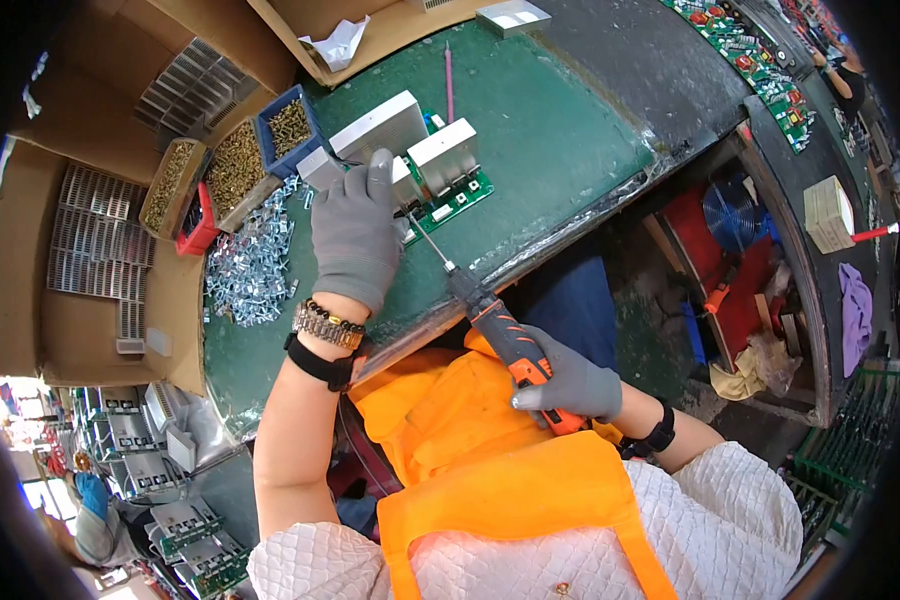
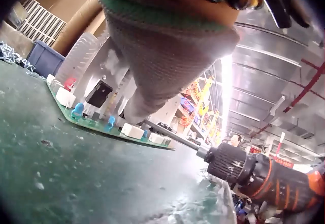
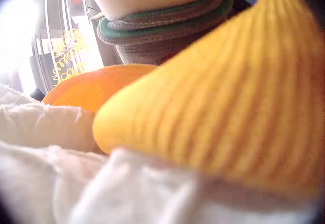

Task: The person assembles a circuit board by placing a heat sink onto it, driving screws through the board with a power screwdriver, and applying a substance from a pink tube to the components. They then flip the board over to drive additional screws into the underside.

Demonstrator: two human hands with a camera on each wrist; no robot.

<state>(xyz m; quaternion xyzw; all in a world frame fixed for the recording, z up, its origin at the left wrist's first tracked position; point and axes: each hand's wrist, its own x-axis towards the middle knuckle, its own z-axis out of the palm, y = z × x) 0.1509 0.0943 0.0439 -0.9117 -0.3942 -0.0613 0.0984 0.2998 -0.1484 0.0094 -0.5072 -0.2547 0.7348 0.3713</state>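
Observation:
On the green table is a circuit board (image 1: 462, 208) with upright silver heat sinks (image 1: 444, 155) and small white and blue parts. My gloved left hand (image 1: 358, 232) bends over its near left side, fingers around a heat sink; the glove partly hides the contact. In the left wrist view, a fingertip of the left hand (image 2: 160, 66) reaches down beside the screwdriver bit at the board (image 2: 109, 130). My gloved right hand (image 1: 573, 378) grips an orange and black power screwdriver (image 1: 505, 335), its bit slanting to the board's near edge. The right wrist view shows mostly orange cloth and a glove cuff.
Left of the board stand bins of brass screws (image 1: 238, 165), a blue bin (image 1: 288, 125) and a pile of metal clips (image 1: 250, 262). Cardboard boxes (image 1: 175, 330) with heat sinks lie beyond. A purple-handled tool (image 1: 449, 85) lies behind the board; the table edge (image 1: 570, 232) runs at right.

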